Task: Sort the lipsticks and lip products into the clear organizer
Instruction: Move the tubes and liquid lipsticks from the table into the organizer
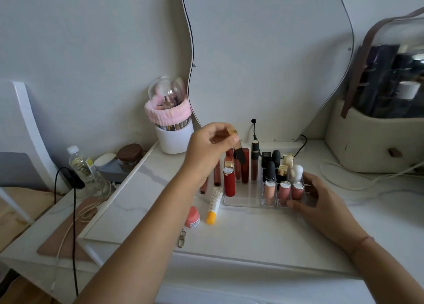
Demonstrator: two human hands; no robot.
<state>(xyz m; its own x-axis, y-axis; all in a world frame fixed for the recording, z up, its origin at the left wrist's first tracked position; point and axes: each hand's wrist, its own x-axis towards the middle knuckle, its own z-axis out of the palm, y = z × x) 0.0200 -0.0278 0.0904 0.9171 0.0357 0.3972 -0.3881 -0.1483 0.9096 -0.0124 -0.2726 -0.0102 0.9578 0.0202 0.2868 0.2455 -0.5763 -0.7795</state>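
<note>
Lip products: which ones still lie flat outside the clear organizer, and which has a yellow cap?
The white tube with the yellow cap, lying left of the clear organizer; the pink pot beside it has none.

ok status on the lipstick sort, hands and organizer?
Left hand pinching a gold-capped lip product above the clear organizer. Right hand steadying its right end. White tube and pink jar unsorted on the table.

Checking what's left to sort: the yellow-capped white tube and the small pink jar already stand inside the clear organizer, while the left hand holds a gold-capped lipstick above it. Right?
Not quite. The head view shows the yellow-capped white tube and small pink jar lying on the white tabletop, left of the clear acrylic organizer, not inside. The left hand does hold the gold-capped lipstick above it.
</note>
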